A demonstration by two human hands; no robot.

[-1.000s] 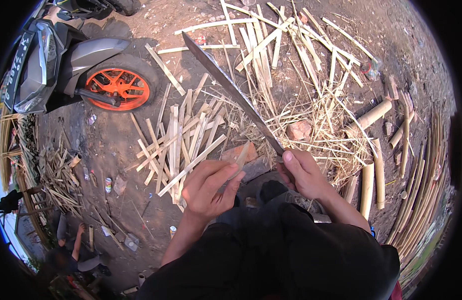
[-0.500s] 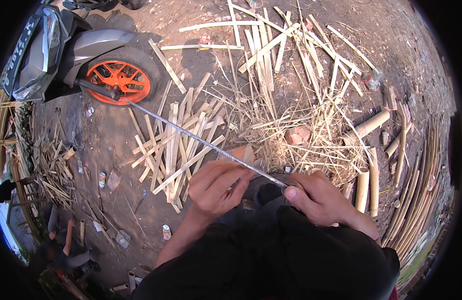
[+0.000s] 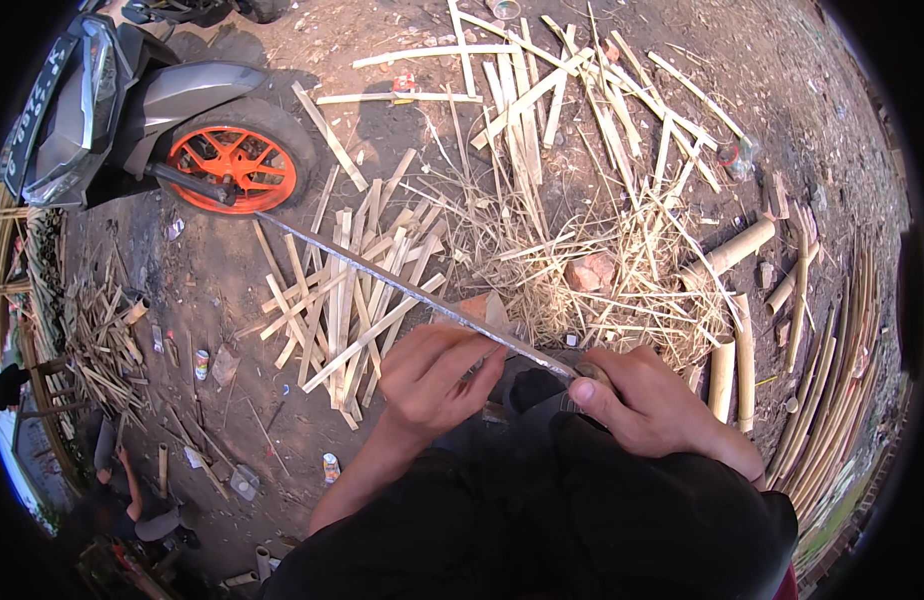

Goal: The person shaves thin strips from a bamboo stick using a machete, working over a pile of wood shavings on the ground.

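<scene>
A long, narrow machete (image 3: 387, 278) lies slantwise across the view, its tip pointing far left toward the motorbike wheel. At its near right end, my right hand (image 3: 642, 402) is closed round the handle, with the thumb laid along the top. My left hand (image 3: 427, 380) is bent under the lower part of the blade, fingers curled and pressed together at its edge. The thumb and fingertips meet the metal there; the exact contact is partly hidden. Below the hands are my dark-clothed legs (image 3: 542, 500). A reddish brick (image 3: 474, 306) shows behind the blade.
Split bamboo strips (image 3: 357, 300) lie piled ahead, beside shavings (image 3: 542, 275) and another brick (image 3: 592, 271). Bamboo tubes (image 3: 722, 380) and long bent strips (image 3: 832, 380) are at right. A motorbike's orange wheel (image 3: 244, 168) stands far left. Another person (image 3: 132, 500) is at lower left.
The blade has rolled slightly, showing more of its flat side, and its tip sits a little lower. Both hands keep nearly the same places. The view has shifted slightly.
</scene>
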